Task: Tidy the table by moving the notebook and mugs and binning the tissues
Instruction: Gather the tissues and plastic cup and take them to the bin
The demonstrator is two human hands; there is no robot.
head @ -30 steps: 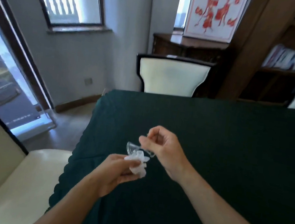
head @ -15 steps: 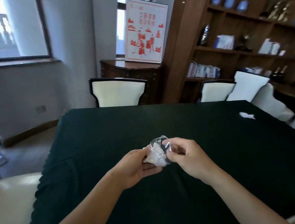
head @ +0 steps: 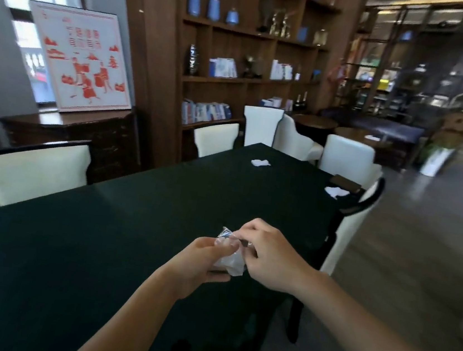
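Over the dark green table (head: 131, 221), my left hand (head: 199, 261) is closed around a crumpled white tissue (head: 232, 264). My right hand (head: 270, 256) pinches a crumpled piece of clear plastic (head: 225, 233) that lies against the top of that tissue. Both hands touch the bundle. Two more white tissues lie on the cloth, one at the far end (head: 260, 163) and one at the far right corner (head: 336, 191). A dark brown notebook (head: 346, 183) sits just behind the corner tissue. No mug is in view.
White chairs ring the table: one at the left (head: 26, 170), one at the far side (head: 215, 141), one at the far right (head: 346, 157) and one along the right edge (head: 356, 219). A wooden bookshelf (head: 253, 61) and sideboard (head: 69, 132) stand behind. Open floor lies to the right.
The view has swung right and up, bringing the far end of the table, two tissues and the notebook into sight. My hands stay together on the tissue and clear plastic.
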